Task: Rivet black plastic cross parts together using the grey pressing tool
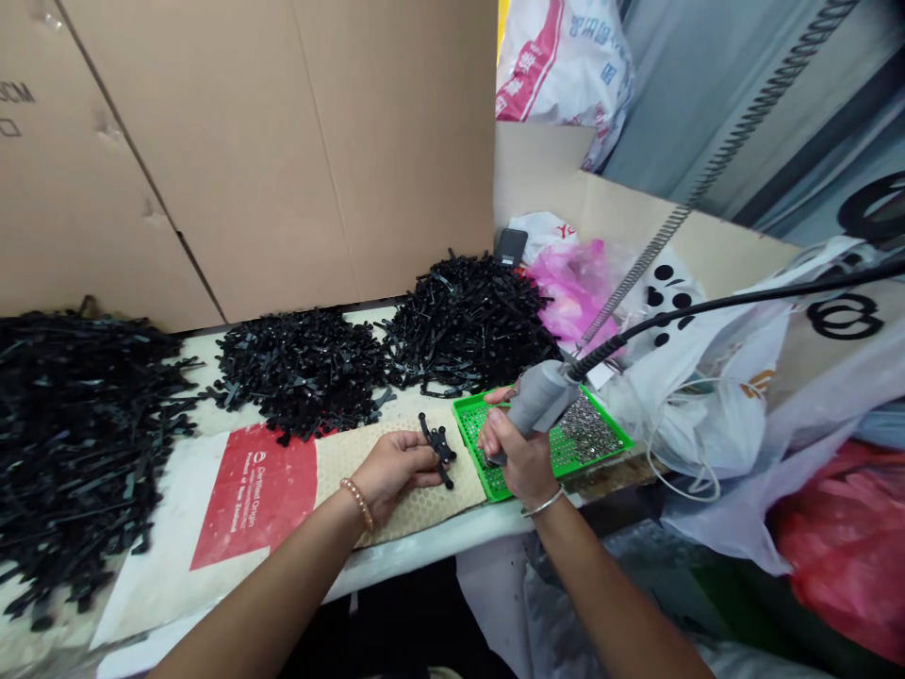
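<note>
My left hand [396, 464] is closed in a pinch on a small black plastic piece [441, 443] with several short arms. It is held just above the cream honeycomb-patterned pad [339, 462]. Wrapped round a grey power screwdriver [541, 396] is my right hand [527, 462], with a black cable leaving the tool's top end. The screwdriver is tilted, and its lower tip is largely hidden by my fingers. Beneath it lies a green perforated tray [566, 455], holding many small shiny metal pieces [592, 429] toward its right side.
Heaps of black plastic strips lie at the left [71, 424], the middle [301, 363] and near the tray [473, 321]. A large cardboard box [247, 151] stands behind them. A coil spring [679, 217] runs up from the screwdriver. Plastic bags [721, 368] crowd the right.
</note>
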Action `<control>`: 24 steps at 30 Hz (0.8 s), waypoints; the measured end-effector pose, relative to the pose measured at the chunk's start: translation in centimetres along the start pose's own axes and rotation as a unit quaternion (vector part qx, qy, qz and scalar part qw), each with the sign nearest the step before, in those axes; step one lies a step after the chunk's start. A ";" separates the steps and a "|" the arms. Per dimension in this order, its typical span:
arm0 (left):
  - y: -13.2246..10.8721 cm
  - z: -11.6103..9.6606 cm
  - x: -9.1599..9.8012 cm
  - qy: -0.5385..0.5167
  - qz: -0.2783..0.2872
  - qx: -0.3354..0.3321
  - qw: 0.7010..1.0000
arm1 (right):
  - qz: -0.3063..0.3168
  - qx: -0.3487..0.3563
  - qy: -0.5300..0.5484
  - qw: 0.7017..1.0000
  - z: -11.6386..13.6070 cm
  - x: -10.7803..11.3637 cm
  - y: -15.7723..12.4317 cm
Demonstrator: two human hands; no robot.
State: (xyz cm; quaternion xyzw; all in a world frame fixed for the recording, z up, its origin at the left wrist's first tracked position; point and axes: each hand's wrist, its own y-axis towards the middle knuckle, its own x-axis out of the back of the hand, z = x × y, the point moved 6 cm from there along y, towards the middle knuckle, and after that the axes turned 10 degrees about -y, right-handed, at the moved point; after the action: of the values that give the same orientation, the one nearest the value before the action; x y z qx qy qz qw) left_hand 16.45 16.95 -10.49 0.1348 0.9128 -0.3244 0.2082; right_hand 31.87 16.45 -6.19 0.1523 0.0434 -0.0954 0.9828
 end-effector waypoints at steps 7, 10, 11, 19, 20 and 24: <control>0.2 0.0 0.1 0.005 0.002 0.002 1.000 | 0.011 -0.003 -0.010 1.000 -0.2 0.0 0.0; 0.1 0.0 0.1 0.005 0.002 0.001 1.000 | 0.007 -0.004 -0.016 1.000 -0.1 0.1 0.0; 0.0 0.0 0.1 0.003 0.001 0.001 1.000 | 0.006 -0.003 -0.017 1.000 -0.1 0.1 0.0; -0.1 -0.1 -0.1 -0.007 0.000 -0.003 1.000 | 0.024 -0.007 -0.023 0.999 -0.2 0.1 -0.1; -0.1 -0.1 -0.1 -0.007 0.001 -0.003 1.000 | 0.026 -0.007 -0.021 0.999 -0.3 0.1 -0.1; 0.0 0.0 0.0 -0.005 0.002 -0.004 1.000 | 0.029 -0.003 -0.021 0.999 -0.5 0.0 -0.1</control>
State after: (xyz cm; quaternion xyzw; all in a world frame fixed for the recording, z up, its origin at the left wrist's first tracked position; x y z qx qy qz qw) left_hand 16.44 16.97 -10.56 0.1339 0.9127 -0.3211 0.2142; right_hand 31.85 16.53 -6.66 0.1482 0.0184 -0.0704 0.9863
